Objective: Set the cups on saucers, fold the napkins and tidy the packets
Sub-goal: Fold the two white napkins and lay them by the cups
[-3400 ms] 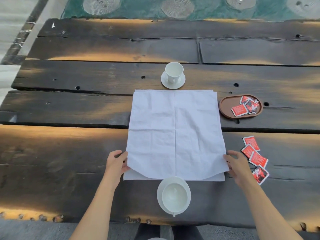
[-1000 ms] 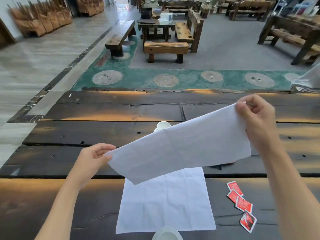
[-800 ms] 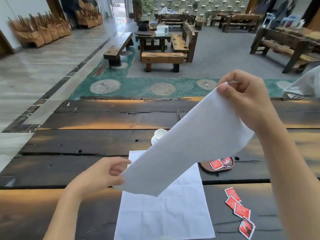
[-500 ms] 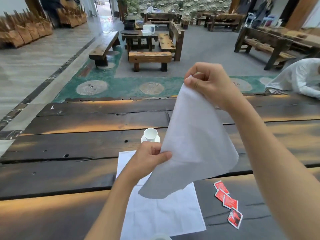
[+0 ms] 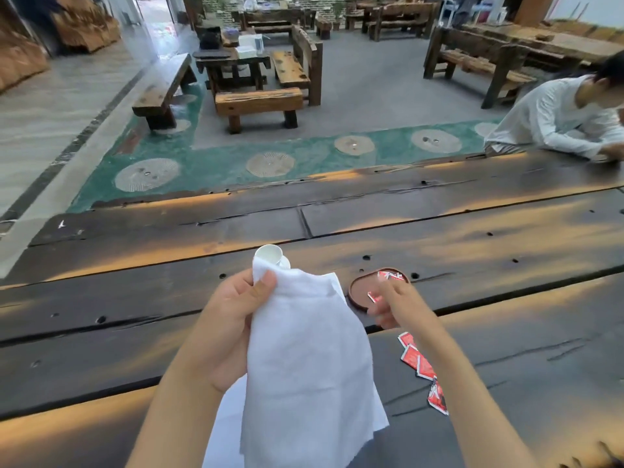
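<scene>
While the left hand (image 5: pixel 233 319) pinches the top corners of the white napkin (image 5: pixel 304 359) and lets it hang above the table's near edge, the right hand (image 5: pixel 395 305) is free, fingers loose, over the brown tray (image 5: pixel 358 292) (some red packets (image 5: pixel 418 363) lie loose nearer the near edge). To fold well, I think the right hand should take the lower edge and match the corners before pressing the crease.

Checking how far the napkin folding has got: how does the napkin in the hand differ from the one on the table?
The held napkin is up off the table, pinched at its top by the left hand and hanging draped; the second napkin lies flat on the table. The held napkin shows fully, while the second napkin is mostly hidden behind it. Both are plain white, and neither is neatly folded yet.
</scene>
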`<state>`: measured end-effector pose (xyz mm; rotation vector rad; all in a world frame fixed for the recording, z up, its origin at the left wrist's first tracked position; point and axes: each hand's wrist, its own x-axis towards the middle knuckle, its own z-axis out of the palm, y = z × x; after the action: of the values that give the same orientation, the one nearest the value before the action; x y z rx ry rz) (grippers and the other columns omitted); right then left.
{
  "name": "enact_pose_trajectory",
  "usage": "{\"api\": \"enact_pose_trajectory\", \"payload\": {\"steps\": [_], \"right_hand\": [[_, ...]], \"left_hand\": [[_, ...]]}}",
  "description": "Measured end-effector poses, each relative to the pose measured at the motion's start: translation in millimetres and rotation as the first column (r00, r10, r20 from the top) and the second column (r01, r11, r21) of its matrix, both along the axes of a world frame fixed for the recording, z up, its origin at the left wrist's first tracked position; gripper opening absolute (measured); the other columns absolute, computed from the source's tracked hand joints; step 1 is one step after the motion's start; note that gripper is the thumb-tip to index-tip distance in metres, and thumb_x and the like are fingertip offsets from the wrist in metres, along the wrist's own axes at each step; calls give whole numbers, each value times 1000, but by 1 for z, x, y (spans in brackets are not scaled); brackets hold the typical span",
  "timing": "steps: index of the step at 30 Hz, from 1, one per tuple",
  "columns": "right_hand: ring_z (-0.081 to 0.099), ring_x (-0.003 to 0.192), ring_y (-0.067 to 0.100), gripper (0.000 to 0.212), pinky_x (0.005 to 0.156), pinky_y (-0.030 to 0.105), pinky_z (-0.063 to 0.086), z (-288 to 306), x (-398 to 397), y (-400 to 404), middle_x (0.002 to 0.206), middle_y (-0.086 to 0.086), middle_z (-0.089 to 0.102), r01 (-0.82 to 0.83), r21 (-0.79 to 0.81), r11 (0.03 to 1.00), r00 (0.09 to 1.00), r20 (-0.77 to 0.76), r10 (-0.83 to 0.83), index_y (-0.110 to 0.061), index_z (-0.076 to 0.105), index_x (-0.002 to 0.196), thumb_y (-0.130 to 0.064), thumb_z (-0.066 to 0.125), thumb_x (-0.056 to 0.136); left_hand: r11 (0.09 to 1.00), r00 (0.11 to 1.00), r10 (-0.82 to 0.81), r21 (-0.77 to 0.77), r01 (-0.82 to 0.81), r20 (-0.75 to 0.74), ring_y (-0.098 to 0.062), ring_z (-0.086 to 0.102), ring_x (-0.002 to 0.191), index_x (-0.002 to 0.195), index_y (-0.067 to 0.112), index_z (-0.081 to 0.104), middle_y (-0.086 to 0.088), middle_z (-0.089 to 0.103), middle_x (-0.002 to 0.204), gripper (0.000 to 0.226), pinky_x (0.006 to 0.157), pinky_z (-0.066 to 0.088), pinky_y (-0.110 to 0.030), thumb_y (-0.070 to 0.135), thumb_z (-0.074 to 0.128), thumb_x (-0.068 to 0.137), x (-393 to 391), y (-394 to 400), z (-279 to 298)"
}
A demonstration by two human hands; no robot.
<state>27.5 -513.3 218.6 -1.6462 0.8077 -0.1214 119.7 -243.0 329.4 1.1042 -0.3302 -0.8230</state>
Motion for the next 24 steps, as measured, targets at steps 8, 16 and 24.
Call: {"api": "enact_pose_trajectory", "payload": {"steps": [8,16,24], "right_hand": [[73,108,24,68,98,39,51,-22,-8,87,113,15,76,-68,422,904,971,236,-37,-17,76,100,-77,47,83],[65,121,32,90,94,41,51,-12,10,90,131,18,69,-222,662,716,916,394,-80,-5,65,133,-77,30,92],[66,121,26,87,93,37,53,11,7,87,129,17,71,-277,534,799,926,370,74,-13,74,123,-81,37,84]], "left_hand": [[993,985,52,-94,-68,-164,-32,74,107,117,5,76,-18,75,122,38,84,62,-40,29,51,101,3,26,-8],[976,943,56,-180,-120,-327,-27,75,103,124,11,59,-12,73,113,35,87,61,-39,30,52,95,19,40,-9],[975,913,-15,-208,-77,-407,-29,71,109,124,12,60,-12,72,117,50,88,61,-40,27,82,81,21,51,-19]]}}
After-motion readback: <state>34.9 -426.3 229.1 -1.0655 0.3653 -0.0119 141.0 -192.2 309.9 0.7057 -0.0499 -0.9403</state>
